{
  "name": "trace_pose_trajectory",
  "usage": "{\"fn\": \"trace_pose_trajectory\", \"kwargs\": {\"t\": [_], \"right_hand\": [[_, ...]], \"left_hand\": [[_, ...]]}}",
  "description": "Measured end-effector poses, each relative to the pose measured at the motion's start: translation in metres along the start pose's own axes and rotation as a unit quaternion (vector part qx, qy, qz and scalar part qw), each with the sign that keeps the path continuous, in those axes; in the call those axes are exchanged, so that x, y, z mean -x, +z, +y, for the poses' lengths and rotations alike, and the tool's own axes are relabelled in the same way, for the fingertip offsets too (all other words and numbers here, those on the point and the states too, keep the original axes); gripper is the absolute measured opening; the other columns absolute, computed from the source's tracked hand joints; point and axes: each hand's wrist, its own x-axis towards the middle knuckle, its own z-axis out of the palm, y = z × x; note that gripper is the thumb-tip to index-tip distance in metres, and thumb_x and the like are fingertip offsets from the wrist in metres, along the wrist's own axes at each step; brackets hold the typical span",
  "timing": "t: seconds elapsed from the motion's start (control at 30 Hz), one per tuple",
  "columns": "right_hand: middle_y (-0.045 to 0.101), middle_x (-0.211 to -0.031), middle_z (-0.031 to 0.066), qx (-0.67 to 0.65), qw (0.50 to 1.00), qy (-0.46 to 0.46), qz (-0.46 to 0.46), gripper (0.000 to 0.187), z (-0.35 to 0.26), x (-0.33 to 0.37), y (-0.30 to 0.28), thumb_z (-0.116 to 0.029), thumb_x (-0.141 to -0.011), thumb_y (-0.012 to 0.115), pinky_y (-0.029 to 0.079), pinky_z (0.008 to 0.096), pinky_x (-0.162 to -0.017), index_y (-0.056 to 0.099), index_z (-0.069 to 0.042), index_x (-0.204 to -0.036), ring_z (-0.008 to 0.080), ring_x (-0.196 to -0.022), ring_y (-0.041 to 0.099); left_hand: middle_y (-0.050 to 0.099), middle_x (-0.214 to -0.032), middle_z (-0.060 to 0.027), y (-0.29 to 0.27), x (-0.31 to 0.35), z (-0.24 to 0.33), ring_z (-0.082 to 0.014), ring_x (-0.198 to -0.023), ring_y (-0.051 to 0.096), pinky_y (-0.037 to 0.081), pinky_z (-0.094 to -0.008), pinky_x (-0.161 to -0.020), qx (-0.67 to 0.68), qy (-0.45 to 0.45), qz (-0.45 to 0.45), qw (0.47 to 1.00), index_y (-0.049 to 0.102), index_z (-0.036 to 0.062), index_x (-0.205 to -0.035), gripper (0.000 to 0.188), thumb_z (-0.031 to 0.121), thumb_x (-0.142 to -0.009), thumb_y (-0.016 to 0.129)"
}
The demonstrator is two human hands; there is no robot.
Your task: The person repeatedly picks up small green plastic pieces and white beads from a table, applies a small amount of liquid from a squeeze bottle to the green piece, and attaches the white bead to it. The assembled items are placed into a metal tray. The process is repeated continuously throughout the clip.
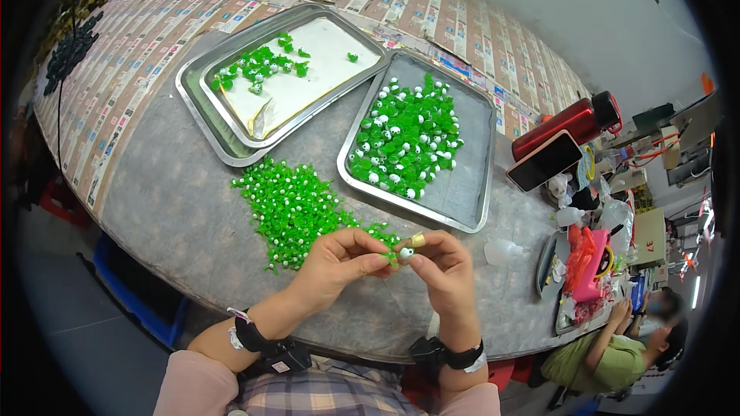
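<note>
Head view: I see the left hand [333, 268] and right hand [449, 271] meeting above the desk [166, 185], near the green pile [287, 212].
Left grip: thumb and fingertip clamped on a green piece [391, 257].
Right grip: clamped on a white bead [406, 253], just beside it.
Bead's facing: dark spot toward the camera; round, no long axis.
Green piece's axis: too covered for me to tell.
Handling: I'd steady both thumbs, align the parts, press gently.
</note>
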Motion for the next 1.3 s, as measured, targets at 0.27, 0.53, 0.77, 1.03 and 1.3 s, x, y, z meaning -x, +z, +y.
{"fn": "trace_pose_trajectory", "kwargs": {"t": [0.27, 0.53, 0.77, 1.03, 1.3], "right_hand": [[0.059, -0.089, 0.0106, -0.005, 0.999, -0.032, 0.031, 0.016, 0.003, 0.009, 0.005, 0.003, -0.072, 0.057, 0.044, 0.0232, -0.072, 0.053, 0.001, -0.088, 0.0141, -0.081, 0.056], [0.059, -0.085, 0.0081, 0.074, 0.996, -0.040, 0.034, 0.015, 0.008, 0.012, 0.005, 0.002, -0.073, 0.058, 0.044, 0.0223, -0.071, 0.054, 0.001, -0.087, 0.0132, -0.081, 0.056], [0.059, -0.086, 0.0075, 0.002, 0.998, 0.065, 0.005, 0.022, 0.004, 0.012, -0.001, -0.001, -0.074, 0.058, 0.044, 0.0211, -0.070, 0.054, 0.002, -0.095, 0.0123, -0.078, 0.056], [0.059, -0.086, 0.0092, 0.025, 0.992, 0.119, -0.024, 0.022, 0.007, 0.020, -0.017, -0.005, -0.075, 0.058, 0.045, 0.0215, -0.070, 0.056, 0.003, -0.095, 0.0123, -0.077, 0.056], [0.058, -0.087, 0.0097, 0.051, 0.991, 0.126, -0.005, 0.021, 0.016, 0.020, -0.020, -0.003, -0.076, 0.056, 0.044, 0.0219, -0.071, 0.055, 0.003, -0.096, 0.0129, -0.078, 0.056]], "left_hand": [[0.059, -0.080, -0.0087, -0.001, -0.001, -0.003, -0.0132, -0.073, 0.057, 0.048, -0.0234, -0.066, -0.038, 0.004, 0.020, 0.999, 0.054, -0.0005, -0.086, 0.011, 0.004, -0.076, 0.055], [0.059, -0.079, -0.0076, 0.002, 0.001, -0.004, -0.0113, -0.072, 0.057, 0.046, -0.0213, -0.064, -0.120, 0.009, 0.037, 0.992, 0.056, -0.0012, -0.083, 0.010, 0.005, -0.076, 0.057], [0.058, -0.074, -0.0045, 0.006, 0.003, 0.001, -0.0142, -0.065, 0.056, 0.043, -0.0236, -0.057, -0.454, 0.179, 0.013, 0.872, 0.058, 0.0016, -0.079, 0.009, 0.006, -0.071, 0.060], [0.056, -0.072, -0.0071, 0.007, 0.002, -0.002, -0.0208, -0.065, 0.055, 0.043, -0.0289, -0.056, -0.537, 0.241, -0.053, 0.807, 0.056, 0.0036, -0.076, 0.009, 0.007, -0.069, 0.060], [0.057, -0.072, -0.0061, 0.009, 0.004, -0.002, -0.0148, -0.063, 0.054, 0.042, -0.0265, -0.055, -0.496, 0.090, -0.008, 0.863, 0.056, 0.0027, -0.077, 0.006, 0.007, -0.073, 0.058]]}}
